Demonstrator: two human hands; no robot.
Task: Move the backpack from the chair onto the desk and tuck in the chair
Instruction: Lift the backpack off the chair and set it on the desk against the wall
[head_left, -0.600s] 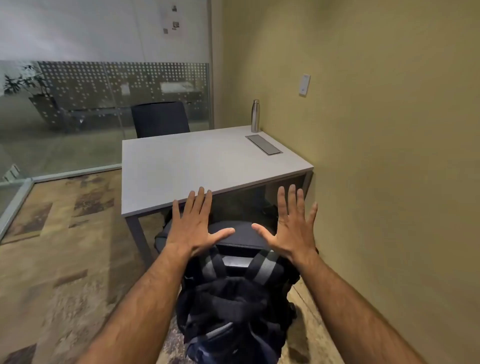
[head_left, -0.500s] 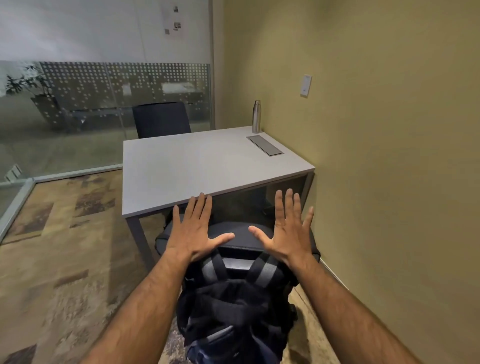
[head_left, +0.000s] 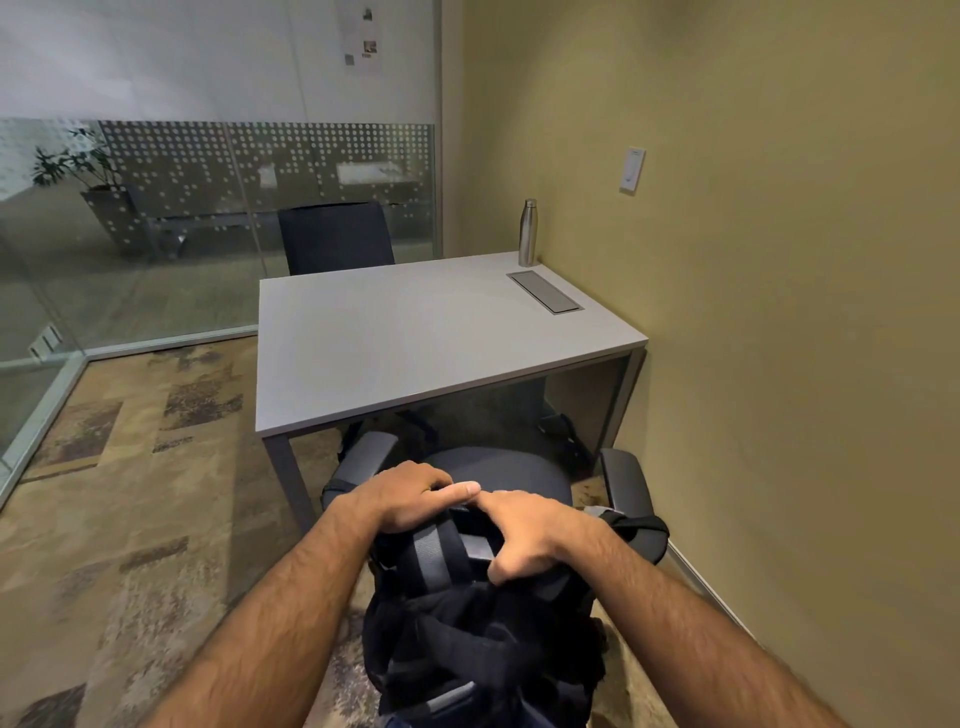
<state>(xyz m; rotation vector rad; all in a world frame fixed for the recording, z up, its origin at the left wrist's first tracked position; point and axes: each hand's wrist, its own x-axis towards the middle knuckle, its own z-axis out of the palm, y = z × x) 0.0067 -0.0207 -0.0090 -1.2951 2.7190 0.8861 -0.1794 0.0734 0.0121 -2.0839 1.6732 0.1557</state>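
A person's left hand (head_left: 402, 498) and right hand (head_left: 530, 535) close side by side over the top of a black backpack (head_left: 467, 634), fingers curled around its upper edge above the grey shoulder straps (head_left: 431, 558). The backpack hangs on the back of a dark office chair (head_left: 498, 467), whose seat and armrests stand just outside the grey desk (head_left: 415, 338), not tucked under. On the desk's far right corner, beside the olive wall, a steel water bottle (head_left: 528, 232) stands upright near a recessed cable hatch (head_left: 545, 292). A second chair (head_left: 335, 238) faces the desk from the far side, before a glass partition (head_left: 156, 208).
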